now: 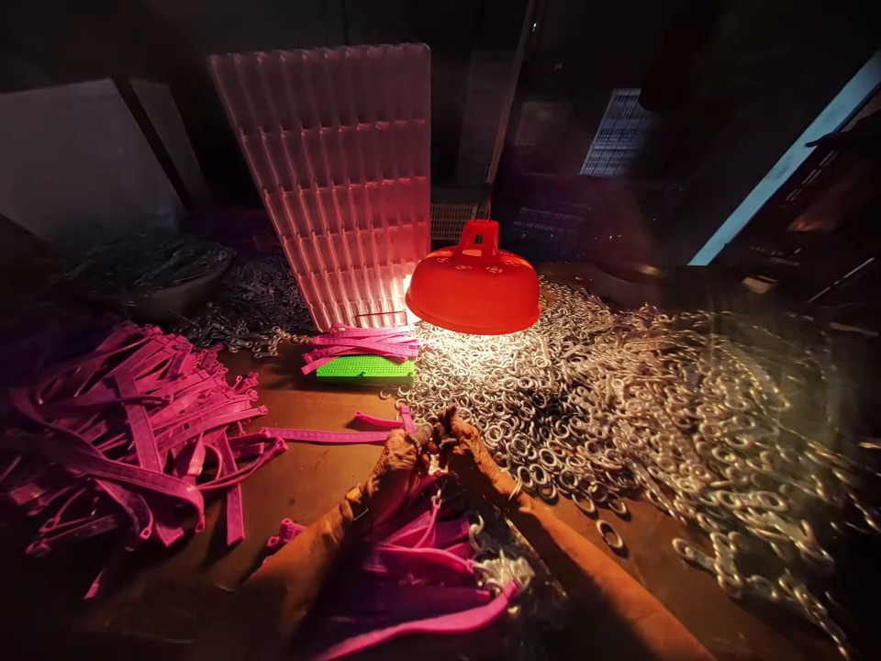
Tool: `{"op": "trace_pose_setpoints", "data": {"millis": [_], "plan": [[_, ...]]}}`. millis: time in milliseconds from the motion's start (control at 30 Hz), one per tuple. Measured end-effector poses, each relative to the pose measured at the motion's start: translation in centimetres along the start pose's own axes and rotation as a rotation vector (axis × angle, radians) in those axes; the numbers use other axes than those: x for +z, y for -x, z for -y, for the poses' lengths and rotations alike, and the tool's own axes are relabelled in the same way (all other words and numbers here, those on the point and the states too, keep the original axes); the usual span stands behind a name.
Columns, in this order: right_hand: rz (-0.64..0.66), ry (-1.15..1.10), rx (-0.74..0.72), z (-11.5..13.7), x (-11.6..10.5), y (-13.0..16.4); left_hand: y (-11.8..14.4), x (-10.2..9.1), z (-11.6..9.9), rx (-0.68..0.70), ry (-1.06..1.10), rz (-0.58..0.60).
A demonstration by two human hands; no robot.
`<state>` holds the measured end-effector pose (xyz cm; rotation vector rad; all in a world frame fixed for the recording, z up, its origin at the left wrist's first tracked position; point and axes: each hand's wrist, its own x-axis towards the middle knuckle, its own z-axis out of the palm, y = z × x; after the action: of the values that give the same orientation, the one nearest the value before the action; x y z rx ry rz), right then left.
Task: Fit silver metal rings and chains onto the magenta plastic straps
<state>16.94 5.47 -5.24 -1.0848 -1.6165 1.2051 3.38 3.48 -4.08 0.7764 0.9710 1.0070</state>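
My left hand (394, 466) and my right hand (472, 452) meet fingertip to fingertip over the brown table (323, 477), under the lamp light. Between the fingers sit a small metal ring (435, 433) and the end of a pink plastic strap (407, 420); which hand grips which is too small to tell. More pink straps (419, 569) with metal rings fixed on them lie between my forearms. A big heap of loose metal rings (619, 404) spreads right next to my right hand.
A red hanging lamp (473, 286) glows low over the rings. A large pile of pink straps (130, 431) fills the left. A green perforated board (366, 369) with straps on it lies behind, before a leaning ribbed plastic tray (337, 174). The surroundings are dark.
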Motion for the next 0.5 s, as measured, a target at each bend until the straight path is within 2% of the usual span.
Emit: {"op": "trace_pose_setpoints", "data": {"millis": [67,167,267,367,500], "plan": [[0.064,0.016,-0.021,0.1,0.1,0.2,0.0,-0.1,-0.2,0.029,0.035,0.0],[0.127,0.008,0.034,0.4,-0.2,0.2,0.3,-0.2,-0.6,0.067,0.017,0.015],[0.085,0.016,0.052,0.4,-0.6,0.0,0.4,-0.1,-0.5,0.089,-0.099,0.011],[0.085,0.057,0.052,-0.2,-0.8,-0.2,-0.2,-0.3,0.1,0.089,-0.118,0.019],[0.043,0.223,0.017,-1.3,-0.6,-0.3,-0.7,-1.4,0.5,0.03,-0.171,0.09]]}}
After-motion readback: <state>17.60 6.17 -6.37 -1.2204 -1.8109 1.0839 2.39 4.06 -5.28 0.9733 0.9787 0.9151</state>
